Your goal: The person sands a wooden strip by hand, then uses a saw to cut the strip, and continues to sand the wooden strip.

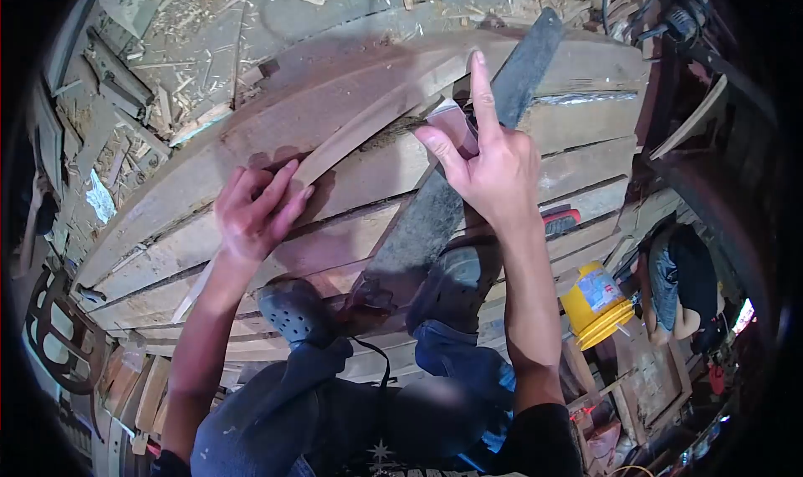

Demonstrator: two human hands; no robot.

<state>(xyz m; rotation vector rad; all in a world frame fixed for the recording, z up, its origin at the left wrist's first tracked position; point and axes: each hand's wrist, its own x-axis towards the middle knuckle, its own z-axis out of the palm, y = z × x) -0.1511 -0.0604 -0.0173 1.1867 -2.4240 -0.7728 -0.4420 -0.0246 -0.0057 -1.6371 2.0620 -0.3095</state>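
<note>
A long, thin wooden strip [381, 126] slants across the planks. My left hand [255, 209] pinches its near end between thumb and fingers. At the strip's far end, my right hand [493, 155] has its forefinger stretched along the wood and its thumb spread out. A folded reddish piece with a pale edge [450, 124], perhaps sandpaper, sits between that thumb and forefinger; the other fingers are curled under and mostly hidden, seemingly around it. Beneath the right hand lies a long grey tapering blade [422, 222], like a handsaw's, running diagonally towards my feet.
My clogs [293, 310] rest on the gapped, curved planks [577, 138]. A red-backed brush [560, 220] lies right of my forearm. Beyond it are a yellow bucket [595, 306] and a person's bare foot [686, 322]. Wood scraps and shavings [188, 84] cover the floor at upper left.
</note>
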